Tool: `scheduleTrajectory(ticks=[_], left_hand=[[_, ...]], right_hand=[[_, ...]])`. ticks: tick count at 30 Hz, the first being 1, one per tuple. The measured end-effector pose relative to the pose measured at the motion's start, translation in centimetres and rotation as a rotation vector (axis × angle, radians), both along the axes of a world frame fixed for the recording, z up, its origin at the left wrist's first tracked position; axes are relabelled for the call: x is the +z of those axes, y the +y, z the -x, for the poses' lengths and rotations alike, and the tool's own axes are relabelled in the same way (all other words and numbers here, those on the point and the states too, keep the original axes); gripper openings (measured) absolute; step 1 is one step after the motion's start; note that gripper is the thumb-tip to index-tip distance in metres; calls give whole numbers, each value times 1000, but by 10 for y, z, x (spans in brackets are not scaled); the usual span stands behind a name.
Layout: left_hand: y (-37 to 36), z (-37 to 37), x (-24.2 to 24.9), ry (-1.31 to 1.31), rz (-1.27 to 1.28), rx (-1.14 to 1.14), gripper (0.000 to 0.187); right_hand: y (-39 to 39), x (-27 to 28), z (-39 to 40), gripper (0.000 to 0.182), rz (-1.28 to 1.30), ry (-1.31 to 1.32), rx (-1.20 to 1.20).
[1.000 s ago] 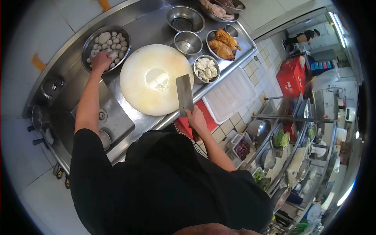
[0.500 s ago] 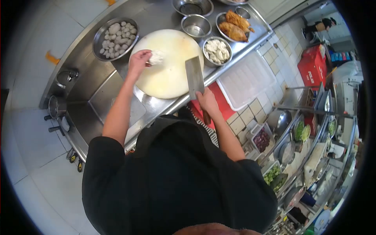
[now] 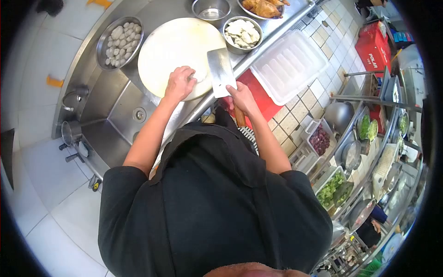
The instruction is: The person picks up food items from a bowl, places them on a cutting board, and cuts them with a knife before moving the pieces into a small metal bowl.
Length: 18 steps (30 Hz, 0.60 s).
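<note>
On the round white cutting board (image 3: 170, 46), my left hand (image 3: 180, 84) rests near the front edge with its fingers curled. A small pale, doughy-looking piece (image 3: 200, 76) sits at those fingertips, partly hidden and hard to tell from the board. My right hand (image 3: 243, 98) grips a cleaver (image 3: 220, 67) by its handle, with the thumb and a finger at the heel of the blade. The wide blade hangs over the right edge of the board, close to the pale piece. Beside the board stands a metal bowl (image 3: 226, 39) of white chunks.
A metal bowl (image 3: 99, 51) of whitish balls stands left of the board, above the steel sink (image 3: 99, 108). Behind are a small metal bowl (image 3: 211, 14) and a dish of browned poultry (image 3: 263, 8). A translucent plastic tub (image 3: 290, 64) lies to the right, near shelving (image 3: 364, 99).
My left hand has come nearer to me and to the right across the board, with the pale piece. The cleaver remains in my right hand. The whole view has shifted.
</note>
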<state>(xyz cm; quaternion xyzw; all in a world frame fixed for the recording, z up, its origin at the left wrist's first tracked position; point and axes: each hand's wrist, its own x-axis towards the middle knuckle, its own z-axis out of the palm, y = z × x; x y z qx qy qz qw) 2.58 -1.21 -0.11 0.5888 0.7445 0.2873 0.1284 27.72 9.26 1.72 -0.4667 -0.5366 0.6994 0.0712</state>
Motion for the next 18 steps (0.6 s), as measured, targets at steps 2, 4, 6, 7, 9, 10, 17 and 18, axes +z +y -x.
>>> scheduleTrajectory(ticks=[2, 4, 6, 7, 9, 10, 17, 18], left_hand=[[1, -2, 0, 20, 44, 13, 26], [4, -3, 7, 11, 91, 37, 26], [5, -2, 4, 2, 68, 40, 25], [5, -1, 3, -1, 56, 42, 25], [5, -1, 3, -25, 19, 43, 24], [5, -1, 3, -38, -1, 44, 24], [11, -2, 15, -18, 83, 37, 25], [10, -2, 15, -29, 79, 43, 25]], right_hand=[[0, 4, 4, 28, 41, -3, -12], [0, 4, 9, 28, 38, 15, -2], [0, 6, 12, 28, 28, 6, 8], [0, 7, 14, 29, 20, -14, 12], [1, 9, 16, 30, 12, -34, 20], [1, 9, 17, 30, 9, -35, 22], [5, -9, 41, 34, -55, 8, 38], [7, -11, 46, 35, -56, 14, 41]])
